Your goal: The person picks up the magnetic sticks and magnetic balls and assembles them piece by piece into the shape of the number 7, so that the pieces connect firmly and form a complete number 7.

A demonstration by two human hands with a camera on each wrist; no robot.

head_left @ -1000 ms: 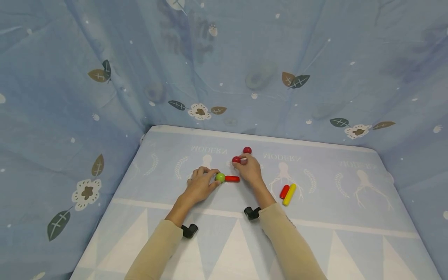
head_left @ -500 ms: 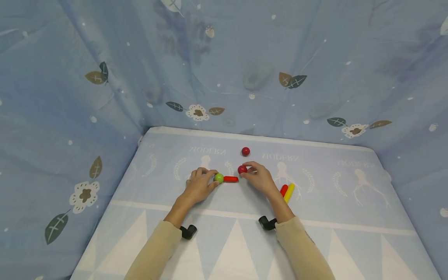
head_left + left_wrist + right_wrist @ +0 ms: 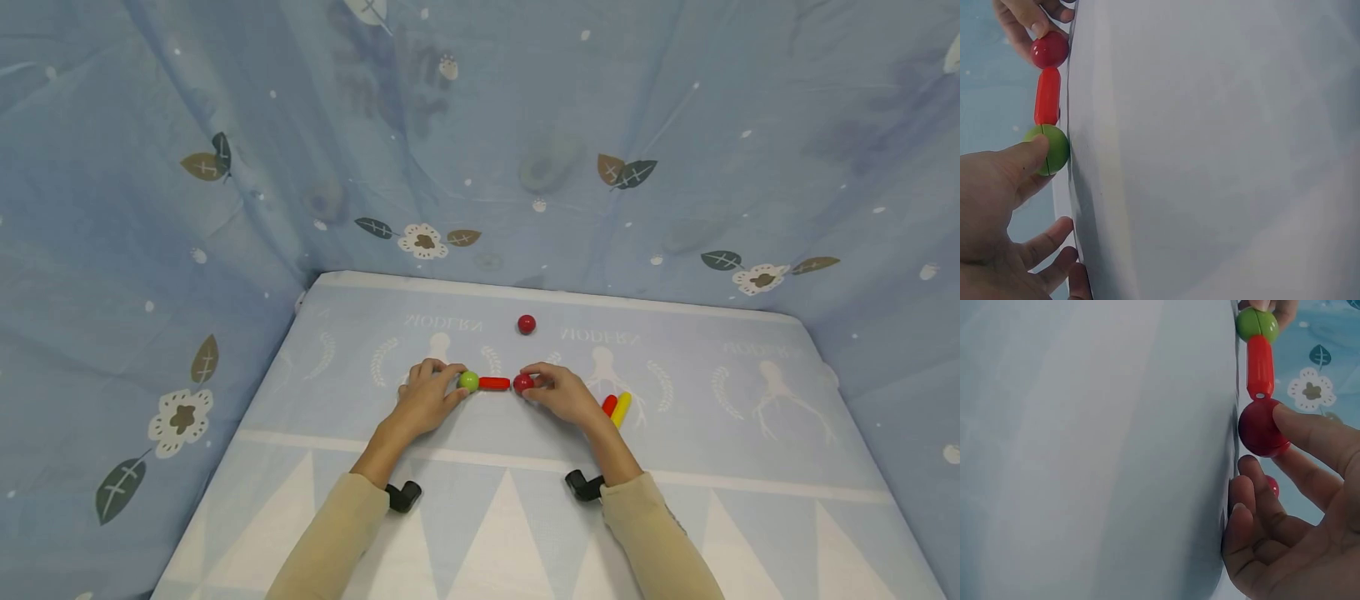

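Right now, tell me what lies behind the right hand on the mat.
Partly hidden behind the right hand lie a red stick and a yellow stick, side by side. Their near ends are covered by the wrist. Farther back sits a lone red ball.
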